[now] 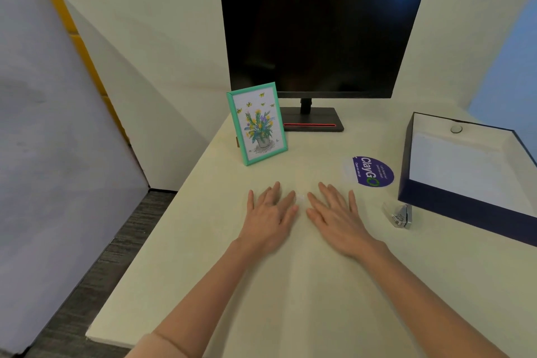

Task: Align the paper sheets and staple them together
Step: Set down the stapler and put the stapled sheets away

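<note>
My left hand (pixel 268 216) and my right hand (pixel 338 219) lie flat, palms down, side by side on the cream desk (pixel 261 293), fingers straight and slightly spread, holding nothing. A small silver stapler (pixel 399 215) sits on the desk to the right of my right hand, about a hand's width away. White paper sheets (pixel 453 168) lie inside a dark blue box (pixel 465 212) at the right, just beyond the stapler.
A black monitor (pixel 319 35) stands at the back on its stand. A teal picture frame (pixel 257 123) with a flower picture stands left of it. A purple round sticker (pixel 372 171) lies on the desk. A grey partition (pixel 58 125) is at the left.
</note>
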Tool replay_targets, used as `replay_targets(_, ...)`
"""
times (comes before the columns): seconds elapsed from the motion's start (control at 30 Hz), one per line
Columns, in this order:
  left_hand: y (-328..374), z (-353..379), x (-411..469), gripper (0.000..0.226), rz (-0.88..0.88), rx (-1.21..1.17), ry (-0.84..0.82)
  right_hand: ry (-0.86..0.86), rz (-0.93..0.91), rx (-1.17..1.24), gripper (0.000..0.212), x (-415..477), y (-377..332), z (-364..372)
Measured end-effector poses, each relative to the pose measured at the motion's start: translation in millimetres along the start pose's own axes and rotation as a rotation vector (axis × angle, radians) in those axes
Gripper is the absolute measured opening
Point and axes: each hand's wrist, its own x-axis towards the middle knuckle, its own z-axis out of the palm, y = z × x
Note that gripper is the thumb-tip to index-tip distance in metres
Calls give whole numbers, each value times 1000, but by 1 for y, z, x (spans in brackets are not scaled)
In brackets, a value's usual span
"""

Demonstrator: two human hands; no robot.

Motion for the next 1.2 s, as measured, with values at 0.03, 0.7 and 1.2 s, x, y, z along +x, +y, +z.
replay_targets(0.03, -4, -2, 3, 49, -23, -39, 46, 31, -21, 13, 53, 1, 1, 0)
replay_targets(0.7, -25, 0, 9, 43, -185, -360, 267, 126, -48, 567, 20, 37, 5, -17)
replay_targets(1.2, -30, 5, 11, 43, -166, -367, 285, 335, 126, 343, 16, 23, -8, -1)
